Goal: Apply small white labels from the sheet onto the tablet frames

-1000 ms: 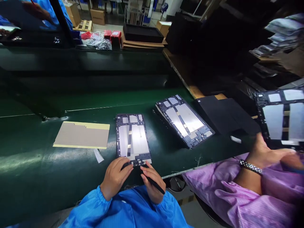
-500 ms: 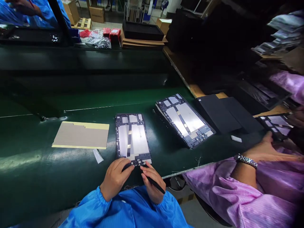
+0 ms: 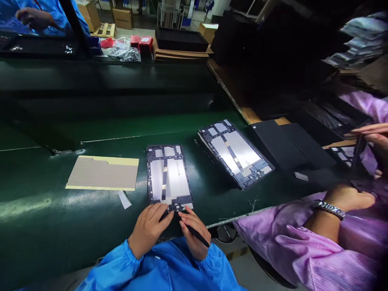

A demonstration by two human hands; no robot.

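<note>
1. The long green tabletop [image 3: 60, 226] fills most of the room in front of me. It is dark and shiny.
2. A person in a purple sleeve [image 3: 303, 246] sits on the right. Their hand [image 3: 348, 198] rests at the right end of the tabletop.
3. Some flat black sheets [image 3: 281, 145] lie on the right part of the tabletop.
4. A black tray [image 3: 182, 40] sits far at the back on flat brown boards, with red packets [image 3: 142, 41] just beside it.
5. The far tablet frame [image 3: 236, 151] lies turned at a slant, just left of the black sheets.
6. A tan sheet [image 3: 103, 173] lies flat on the left, just beside the near tablet frame.
7. The near tablet frame [image 3: 168, 178] lies flat and straight at the near edge of the tabletop, right in front of the person in blue sleeves. Its silver inside faces up.
8. The left hand [image 3: 150, 226] is at the near end of that frame. Its fingers are bent and the tips touch the frame's near edge. I cannot tell if they pinch anything.
9. The right hand [image 3: 194, 234] is next to it, nearly touching. Its fingers are closed around a black stick [image 3: 197, 235], and its fingertips touch the same edge of the frame.
10. The black stick is thin, and its back end points toward the person's body.
11. A silver watch [image 3: 329, 209] is on the wrist by the purple sleeve.
12. A small white strip [image 3: 125, 199] lies between the tan sheet and the left hand.
13. A small white bit [image 3: 301, 176] lies by the black sheets.
</note>
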